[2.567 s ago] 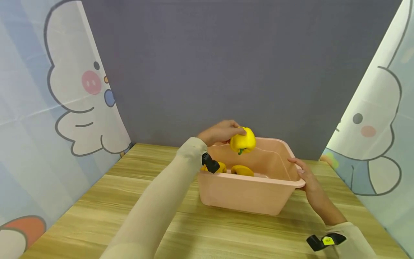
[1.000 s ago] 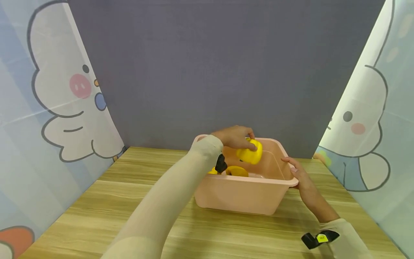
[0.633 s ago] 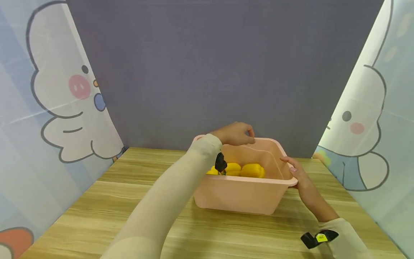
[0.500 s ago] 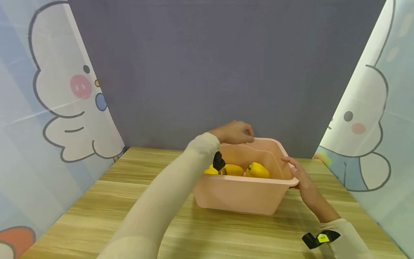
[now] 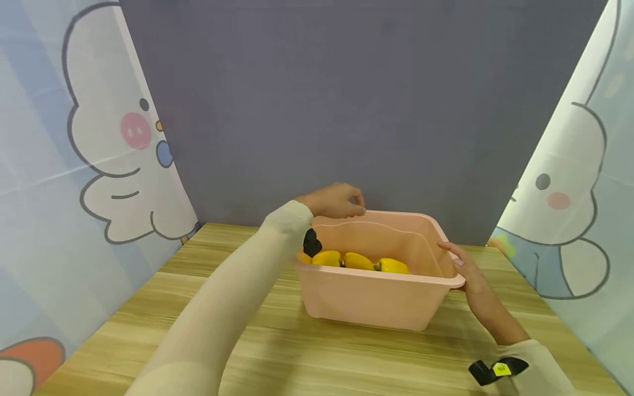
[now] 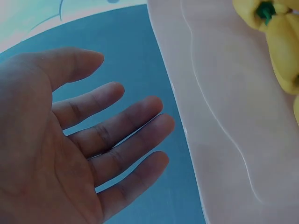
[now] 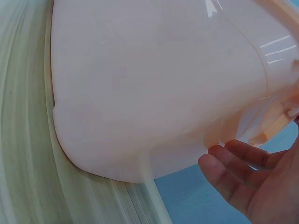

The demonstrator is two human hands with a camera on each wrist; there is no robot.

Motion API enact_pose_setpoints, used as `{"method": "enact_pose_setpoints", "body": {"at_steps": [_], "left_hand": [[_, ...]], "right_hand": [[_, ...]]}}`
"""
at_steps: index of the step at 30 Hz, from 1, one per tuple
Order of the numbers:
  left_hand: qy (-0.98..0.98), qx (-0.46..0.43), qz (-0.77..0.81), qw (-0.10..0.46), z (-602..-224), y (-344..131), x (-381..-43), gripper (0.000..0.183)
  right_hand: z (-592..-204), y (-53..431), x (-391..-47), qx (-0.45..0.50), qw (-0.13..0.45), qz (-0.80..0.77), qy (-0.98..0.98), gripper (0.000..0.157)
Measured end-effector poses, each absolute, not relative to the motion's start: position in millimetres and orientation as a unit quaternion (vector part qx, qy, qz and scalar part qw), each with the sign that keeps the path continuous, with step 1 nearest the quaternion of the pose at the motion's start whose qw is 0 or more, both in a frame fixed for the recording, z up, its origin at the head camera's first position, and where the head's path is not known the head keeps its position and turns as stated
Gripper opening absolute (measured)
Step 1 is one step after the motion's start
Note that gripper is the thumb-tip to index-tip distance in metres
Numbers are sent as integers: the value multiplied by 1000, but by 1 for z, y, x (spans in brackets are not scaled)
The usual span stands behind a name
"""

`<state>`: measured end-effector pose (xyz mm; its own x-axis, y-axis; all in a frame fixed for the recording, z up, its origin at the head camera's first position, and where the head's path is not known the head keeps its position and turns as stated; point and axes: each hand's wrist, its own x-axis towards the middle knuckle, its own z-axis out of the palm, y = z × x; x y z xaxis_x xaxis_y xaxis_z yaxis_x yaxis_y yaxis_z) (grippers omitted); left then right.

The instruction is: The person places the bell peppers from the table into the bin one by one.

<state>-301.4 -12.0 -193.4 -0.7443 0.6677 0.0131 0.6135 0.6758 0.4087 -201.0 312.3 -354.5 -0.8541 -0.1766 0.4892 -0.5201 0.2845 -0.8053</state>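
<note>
A pale pink plastic tub (image 5: 366, 302) stands on the table, with several yellow bell peppers (image 5: 393, 266) lying in a row along its near side. Above the tub's far left rim is my left hand (image 5: 337, 201), holding nothing. In the left wrist view, that hand (image 6: 84, 130) has its fingers spread and slightly bent, apart from the tub wall (image 6: 219, 154). My right hand (image 5: 470, 275) grips the tub's right rim near the front corner. In the right wrist view, the fingers of the right hand (image 7: 252, 177) reach under the rim, against the outer wall. My left forearm hides part of the tub's left end.
The wood-grain table (image 5: 277, 352) extends in front of the tub and to both sides. A dark grey panel (image 5: 366, 104) rises close behind it. Cartoon-printed curtains (image 5: 39, 220) border the left and right sides.
My left hand lowered a yellow bell pepper into the tub and let it go on the right of the others. It then rose empty and drew left. My right hand kept its hold.
</note>
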Motion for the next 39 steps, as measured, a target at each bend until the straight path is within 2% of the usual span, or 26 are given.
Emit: {"method": "enact_pose_setpoints", "body": {"at_steps": [7, 17, 25, 32, 39], "left_hand": [[917, 339, 199, 56, -199, -38, -307, 31], [903, 314, 290, 45, -210, -68, -303, 33], [909, 275, 314, -2, -212, -85, -296, 31], [924, 264, 264, -78, -225, -106, -290, 27], [929, 240, 248, -132, -242, -120, -278, 27]], "right_hand": [[-355, 312, -203, 231, 164, 551, -785, 44], [-356, 315, -207, 242, 162, 548, -784, 47], [-358, 318, -207, 248, 162, 556, -777, 47], [-360, 318, -212, 233, 159, 572, -770, 45], [-360, 317, -212, 235, 159, 574, -768, 45]]}}
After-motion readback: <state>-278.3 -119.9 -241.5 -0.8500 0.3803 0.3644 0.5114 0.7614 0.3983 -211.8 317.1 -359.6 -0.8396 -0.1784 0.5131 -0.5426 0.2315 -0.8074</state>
